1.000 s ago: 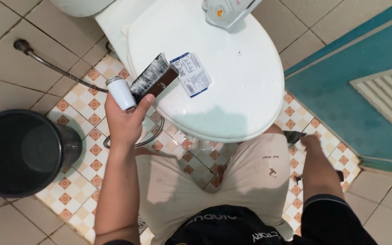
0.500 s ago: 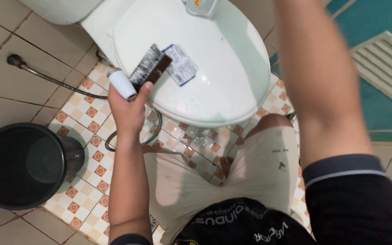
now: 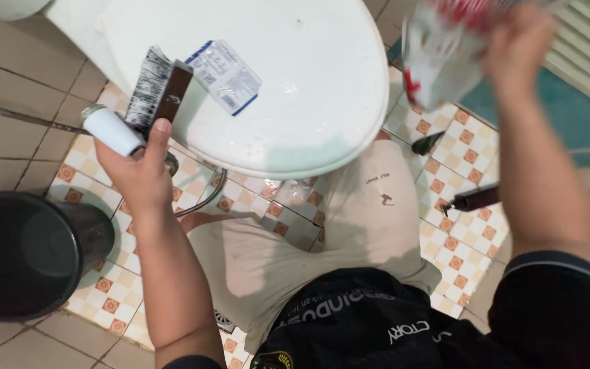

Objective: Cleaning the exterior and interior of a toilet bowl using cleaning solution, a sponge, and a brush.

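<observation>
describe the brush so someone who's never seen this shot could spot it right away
Start at the white toilet lid filling the top middle. At its left edge the left hand is raised, gripping a small white cylinder together with the brush. The brush is the flat one with a dark brown ferrule and paint-whitened bristles, unlike the printed packet lying on the lid beside it.
</observation>
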